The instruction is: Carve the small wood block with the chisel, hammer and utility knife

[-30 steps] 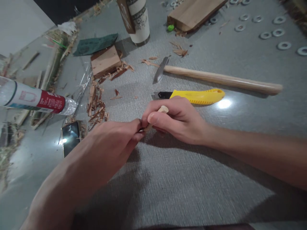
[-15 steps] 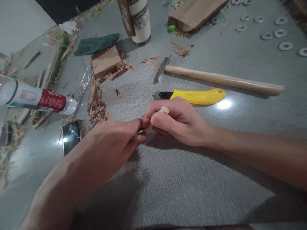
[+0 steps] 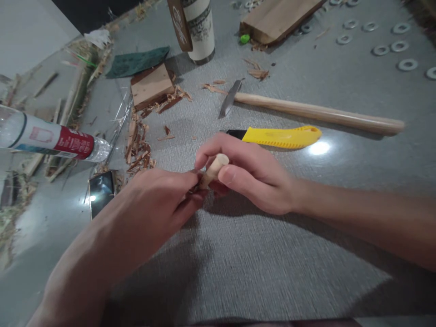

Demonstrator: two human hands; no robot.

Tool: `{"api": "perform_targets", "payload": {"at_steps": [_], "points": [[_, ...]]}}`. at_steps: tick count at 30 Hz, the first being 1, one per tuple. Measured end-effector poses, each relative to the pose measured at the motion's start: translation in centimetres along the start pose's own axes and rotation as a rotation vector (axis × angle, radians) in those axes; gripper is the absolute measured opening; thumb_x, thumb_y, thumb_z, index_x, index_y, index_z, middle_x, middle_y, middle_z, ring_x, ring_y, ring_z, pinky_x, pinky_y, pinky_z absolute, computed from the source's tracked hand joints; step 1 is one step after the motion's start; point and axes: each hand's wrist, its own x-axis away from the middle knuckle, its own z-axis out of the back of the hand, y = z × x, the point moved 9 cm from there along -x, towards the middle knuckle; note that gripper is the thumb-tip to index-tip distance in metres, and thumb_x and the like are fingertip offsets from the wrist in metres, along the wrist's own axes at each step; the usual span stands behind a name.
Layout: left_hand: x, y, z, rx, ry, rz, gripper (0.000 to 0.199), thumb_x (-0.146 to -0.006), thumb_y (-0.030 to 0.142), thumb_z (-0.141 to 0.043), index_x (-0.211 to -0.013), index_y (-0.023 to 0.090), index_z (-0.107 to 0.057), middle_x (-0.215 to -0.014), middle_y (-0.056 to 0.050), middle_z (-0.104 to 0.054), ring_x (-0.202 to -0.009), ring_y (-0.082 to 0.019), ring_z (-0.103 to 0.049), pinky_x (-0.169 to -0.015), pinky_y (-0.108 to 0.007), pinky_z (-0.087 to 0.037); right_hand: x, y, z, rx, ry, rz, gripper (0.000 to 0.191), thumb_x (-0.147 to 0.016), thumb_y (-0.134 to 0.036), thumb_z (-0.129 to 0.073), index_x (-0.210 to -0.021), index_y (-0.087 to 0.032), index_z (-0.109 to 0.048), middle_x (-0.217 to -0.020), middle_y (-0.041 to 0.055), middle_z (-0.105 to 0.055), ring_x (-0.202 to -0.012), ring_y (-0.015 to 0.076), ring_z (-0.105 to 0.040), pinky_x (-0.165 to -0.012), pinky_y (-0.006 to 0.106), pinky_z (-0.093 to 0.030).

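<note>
A short, pale wooden dowel (image 3: 214, 167) with a round flat end slants up between my hands. My right hand (image 3: 252, 175) holds it, thumb on its near side and fingers curled loosely around the far side. At the dowel's lower end, my left hand (image 3: 166, 193) is closed in a pinch on a small dark piece, mostly hidden by the fingertips. Just beyond my right hand lies a yellow utility knife (image 3: 282, 137), its black front partly covered by my fingers. Behind it is a hammer (image 3: 316, 111) with a wooden handle.
A plastic bottle (image 3: 51, 138) lies at the left, near a dark phone-like slab (image 3: 101, 193). Wood shavings (image 3: 138, 143) surround a wooden block (image 3: 152, 87). A paper cup (image 3: 201, 32), a larger board (image 3: 279, 18) and several metal washers (image 3: 399, 46) are at the back.
My right index finger has lifted and spread from the dowel, and the thumb has shifted down. The dowel has turned, showing more of its round end. My left hand stays nearly still.
</note>
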Motion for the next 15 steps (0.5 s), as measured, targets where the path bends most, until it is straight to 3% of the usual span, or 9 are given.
{"api": "perform_targets", "payload": {"at_steps": [6,15], "points": [[-0.09,-0.01,0.03,-0.023,0.041,-0.013,0.036,-0.104,0.032,-0.058,-0.069,0.022,-0.061,-0.057,0.006,-0.048,-0.051,-0.012,-0.039,-0.056,-0.029,-0.026,-0.16,-0.87,-0.41,0.095,-0.039,0.069,0.021,-0.115,-0.032,-0.052,-0.107,-0.018,-0.066,-0.092,-0.0008,-0.07,-0.082,0.0114,-0.063,-0.08,0.024,-0.049],[0.27,-0.2,0.05,-0.066,0.027,-0.01,0.034,-0.107,0.034,-0.057,-0.076,0.022,-0.063,-0.063,0.005,-0.054,-0.055,-0.013,-0.042,-0.059,-0.029,-0.028,-0.16,-0.79,-0.37,0.148,-0.025,0.085,0.023,-0.116,-0.032,-0.053,-0.105,-0.017,-0.067,-0.09,-0.0013,-0.069,-0.079,0.0106,-0.062,-0.078,0.023,-0.047]]}}
